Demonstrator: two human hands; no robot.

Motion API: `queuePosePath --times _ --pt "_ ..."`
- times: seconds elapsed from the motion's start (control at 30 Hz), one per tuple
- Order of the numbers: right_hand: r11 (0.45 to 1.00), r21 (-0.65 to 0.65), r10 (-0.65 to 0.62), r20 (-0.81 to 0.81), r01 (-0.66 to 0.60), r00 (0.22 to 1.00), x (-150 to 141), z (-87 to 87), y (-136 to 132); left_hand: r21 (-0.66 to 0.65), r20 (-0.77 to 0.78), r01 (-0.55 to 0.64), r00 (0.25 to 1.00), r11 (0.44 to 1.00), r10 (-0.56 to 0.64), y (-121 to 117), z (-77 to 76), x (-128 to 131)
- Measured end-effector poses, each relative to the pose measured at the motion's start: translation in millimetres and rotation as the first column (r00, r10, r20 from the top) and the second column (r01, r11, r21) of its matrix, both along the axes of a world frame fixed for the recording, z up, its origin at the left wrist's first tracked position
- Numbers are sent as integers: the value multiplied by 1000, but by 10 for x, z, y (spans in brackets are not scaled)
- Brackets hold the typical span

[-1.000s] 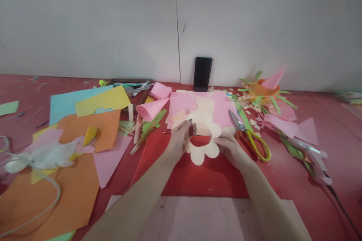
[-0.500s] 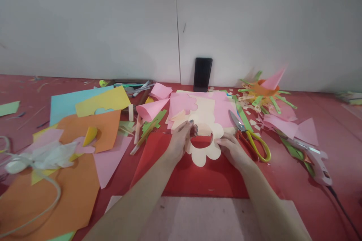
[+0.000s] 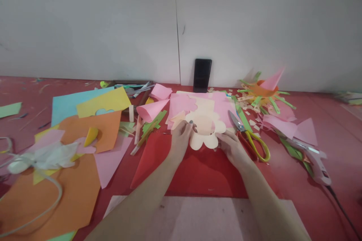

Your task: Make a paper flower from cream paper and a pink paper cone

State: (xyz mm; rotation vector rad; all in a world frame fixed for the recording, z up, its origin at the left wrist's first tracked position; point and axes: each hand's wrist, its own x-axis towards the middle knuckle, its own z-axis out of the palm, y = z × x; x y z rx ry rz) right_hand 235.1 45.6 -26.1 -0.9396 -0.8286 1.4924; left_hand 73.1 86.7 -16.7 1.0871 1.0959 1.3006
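Both hands, left (image 3: 181, 139) and right (image 3: 230, 147), pinch a cream paper flower (image 3: 205, 132) in their grip; scissors (image 3: 249, 135) lie just right of it. Shaping seems underway.

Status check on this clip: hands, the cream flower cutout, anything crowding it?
Left hand and right hand each pinch an edge of the cream flower cutout. Cutout over red sheet. Scissors just right, apart.

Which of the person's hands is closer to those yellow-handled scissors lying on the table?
The right. The right hand rests just beside the scissors, holding the cream paper flower by its right edge. The left hand grips the flower's opposite edge, farther from the scissors.
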Motion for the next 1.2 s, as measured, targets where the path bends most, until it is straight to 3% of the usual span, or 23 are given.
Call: queuePosePath --times 0.57,0.77,0.9,1.0,1.1,1.2 --pt "987 5 -159 97 159 983 -39 34 18 -50 -58 -24 998 998 21 -7 32 8" --pt "977 -27 -211 50 213 976 0 27 26 -84 -108 1 994 996 -10 -4 15 -11" --pt "975 -23 -221 34 222 975 5 33 35 -8 -139 -5 990 1000 4 -28 5 -4" --pt "975 -21 -221 15 222 975 9 15 49 174 -208 -122 965 977 158 -66 39 -15" --pt "974 -20 -225 -19 224 974 19 -27 69 390 -262 -313 864 866 430 -86 124 -78" --pt "979 -7 -204 -33 204 978 27 -62 90 425 -320 -450 736 785 596 -48 209 -206"
